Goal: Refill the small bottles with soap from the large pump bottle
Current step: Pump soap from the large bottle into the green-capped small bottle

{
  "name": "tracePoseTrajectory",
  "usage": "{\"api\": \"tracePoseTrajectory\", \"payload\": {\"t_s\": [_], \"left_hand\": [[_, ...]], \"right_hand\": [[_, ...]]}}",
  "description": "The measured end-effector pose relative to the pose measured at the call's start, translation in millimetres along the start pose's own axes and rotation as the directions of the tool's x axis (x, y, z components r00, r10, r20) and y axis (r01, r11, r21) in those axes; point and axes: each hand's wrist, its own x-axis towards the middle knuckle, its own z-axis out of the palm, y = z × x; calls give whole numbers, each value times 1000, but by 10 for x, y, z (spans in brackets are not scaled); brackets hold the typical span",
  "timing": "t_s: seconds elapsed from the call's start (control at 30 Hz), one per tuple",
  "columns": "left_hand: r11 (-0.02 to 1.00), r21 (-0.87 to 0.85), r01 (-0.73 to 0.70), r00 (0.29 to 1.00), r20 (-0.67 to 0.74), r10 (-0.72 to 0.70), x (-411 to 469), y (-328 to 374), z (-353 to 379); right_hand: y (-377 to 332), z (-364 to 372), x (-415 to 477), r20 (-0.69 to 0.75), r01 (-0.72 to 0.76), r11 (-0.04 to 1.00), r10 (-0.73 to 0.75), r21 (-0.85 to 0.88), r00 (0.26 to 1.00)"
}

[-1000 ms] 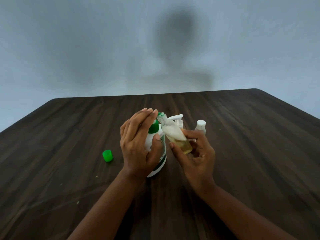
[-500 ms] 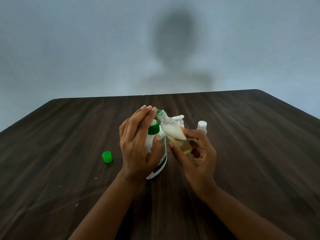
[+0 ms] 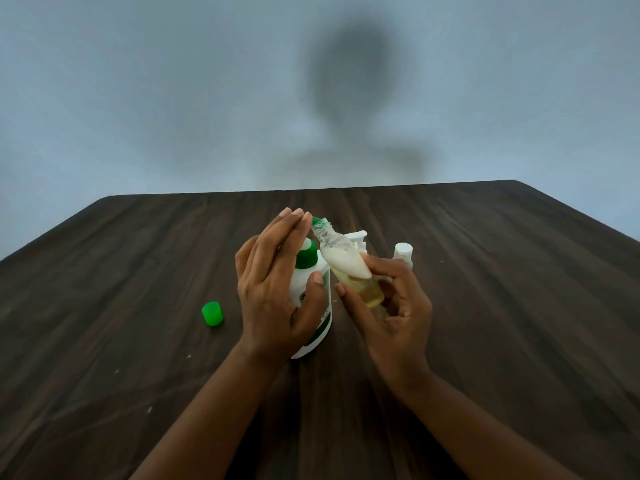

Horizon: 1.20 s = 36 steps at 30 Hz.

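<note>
A large white pump bottle (image 3: pixel 313 327) with a green collar stands on the dark wooden table (image 3: pixel 502 306). My left hand (image 3: pixel 273 289) lies over its pump head with straight fingers, the thumb against the bottle's front. My right hand (image 3: pixel 388 317) grips a small clear bottle (image 3: pixel 346 268), tilted so that its mouth meets the green nozzle (image 3: pixel 317 221). White soap lies over yellowish liquid inside the small bottle. Its green cap (image 3: pixel 212 314) lies loose on the table to the left.
Behind my right hand stands another small bottle with a white cap (image 3: pixel 402 252). A white pump top (image 3: pixel 358 236) of a further bottle shows behind the tilted one. A grey wall rises past the table's far edge.
My left fingers and the small bottle's neck sit slightly higher than a second ago. The green cap and the other bottles have not moved.
</note>
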Motion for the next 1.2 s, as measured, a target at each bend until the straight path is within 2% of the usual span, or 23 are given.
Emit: {"api": "tracePoseTrajectory", "payload": {"t_s": [0.3,0.47,0.67,0.93,1.2], "left_hand": [[1000,-6,5,997,-73,-5,-39,11,33],[1000,6,25,998,-50,-24,-38,20,45],[1000,19,-8,999,-42,9,20,-8,6],[1000,-5,4,996,-93,-5,-9,23,23],[999,22,32,999,-37,-31,25,51,16]], "right_hand": [[-19,-24,-68,24,-64,997,63,39,998],[-27,1,-23,19,-32,999,32,-10,999],[-18,7,-9,1,-35,999,35,17,999],[-43,0,-73,13,-105,992,104,66,995],[-37,31,-21,5,-80,993,80,82,997]]}}
